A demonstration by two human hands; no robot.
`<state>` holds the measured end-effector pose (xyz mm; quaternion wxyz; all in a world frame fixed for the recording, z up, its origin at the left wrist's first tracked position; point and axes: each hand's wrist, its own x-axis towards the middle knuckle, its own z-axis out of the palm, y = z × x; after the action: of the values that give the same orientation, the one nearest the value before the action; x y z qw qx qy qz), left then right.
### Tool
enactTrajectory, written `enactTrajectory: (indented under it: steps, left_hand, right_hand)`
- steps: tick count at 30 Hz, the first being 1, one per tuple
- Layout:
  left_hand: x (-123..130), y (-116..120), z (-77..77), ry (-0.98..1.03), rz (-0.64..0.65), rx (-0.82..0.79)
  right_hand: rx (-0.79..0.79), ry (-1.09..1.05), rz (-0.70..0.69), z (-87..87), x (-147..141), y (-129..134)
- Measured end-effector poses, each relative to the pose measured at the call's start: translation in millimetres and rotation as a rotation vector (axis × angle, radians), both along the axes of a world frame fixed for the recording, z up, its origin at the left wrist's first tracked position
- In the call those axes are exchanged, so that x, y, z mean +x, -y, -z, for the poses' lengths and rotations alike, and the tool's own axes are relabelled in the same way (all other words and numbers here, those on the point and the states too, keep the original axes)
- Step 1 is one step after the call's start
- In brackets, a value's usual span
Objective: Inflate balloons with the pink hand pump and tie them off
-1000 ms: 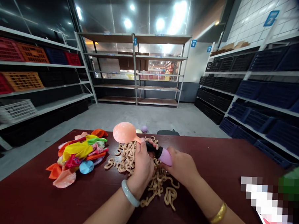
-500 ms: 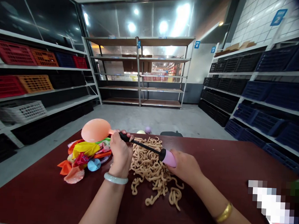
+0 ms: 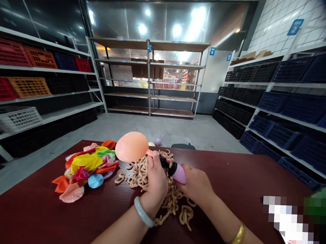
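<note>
pov, head cam: both hands over a dark red-brown table (image 3: 226,167), grasping a hand pump (image 3: 172,169) held btwn them. l hand (image 3: 157,177) grips the pump's black part, thumb at the neck of an inflated peach balloon (image 3: 132,147); r hand (image 3: 198,183) is closed round the pump's lilac end. pump is above a loose pile of tan curly strands (image 3: 171,206), partly hidden by the hands. balloon sticks out to the left, its top overlapping the table's far edge in this view. limp multicolour balloons (image 3: 87,163) lie heaped toward the far left corner, near the peach one. tabletop runs on from r hand to the right edge, w/ a pixelated item (image 3: 288,217) at lower right. past the far edge: open grey floor (image 3: 130,125), then a tall rack (image 3: 150,78); crate shelves l & r.
</note>
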<state>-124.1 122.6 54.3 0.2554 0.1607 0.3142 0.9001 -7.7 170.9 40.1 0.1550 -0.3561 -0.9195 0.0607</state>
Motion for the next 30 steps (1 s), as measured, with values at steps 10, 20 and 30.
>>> enactTrajectory:
  steps: [10,20,30]
  left_hand:
    - [-32,7,-13.0,-0.015,-0.057,0.049]
    - [-88,10,-14.0,-0.029,-0.228,0.097]
    - [-3,-13,14.6,-0.033,-0.065,0.017]
  right_hand:
    - [0.002,-0.047,-0.071,-1.0,3,-5]
    - [0.104,0.082,0.015,15.2,13,-35]
    - [0.093,0.119,0.063,-2.8,7,-12]
